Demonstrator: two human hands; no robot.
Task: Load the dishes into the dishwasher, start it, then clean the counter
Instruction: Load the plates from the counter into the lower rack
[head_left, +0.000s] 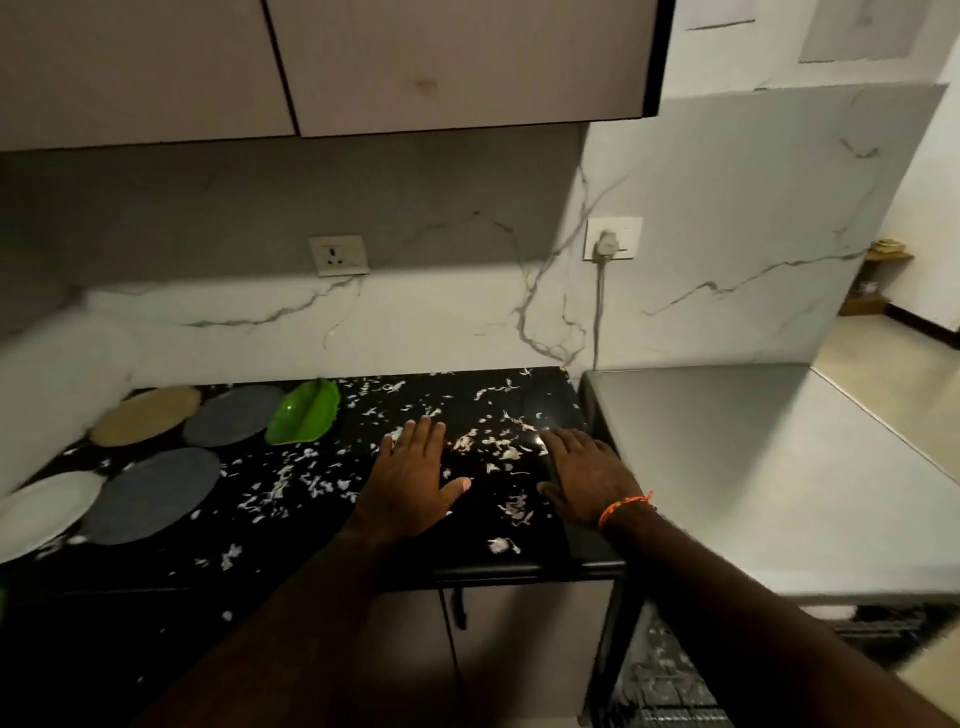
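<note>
My left hand (413, 475) lies flat, fingers straight, on the black counter (322, 535). My right hand (584, 475) lies flat beside it near the counter's right end, an orange thread on its wrist. White scraps (483, 444) are strewn over the counter between and around both hands. On the left stand a beige plate (145, 415), two grey plates (234, 415) (150, 496), a white plate (44, 512) and a green leaf-shaped dish (306, 413). The dishwasher (769, 467) stands to the right, its grey top level with the counter. A dark rack (670, 686) shows at the bottom right.
Wall cabinets (363, 62) hang overhead. A socket (338, 255) sits on the marble wall, and a plugged cord (600, 312) runs down beside the dishwasher. A cupboard door with a handle (460, 608) is under the counter. Open floor (883, 364) lies at the far right.
</note>
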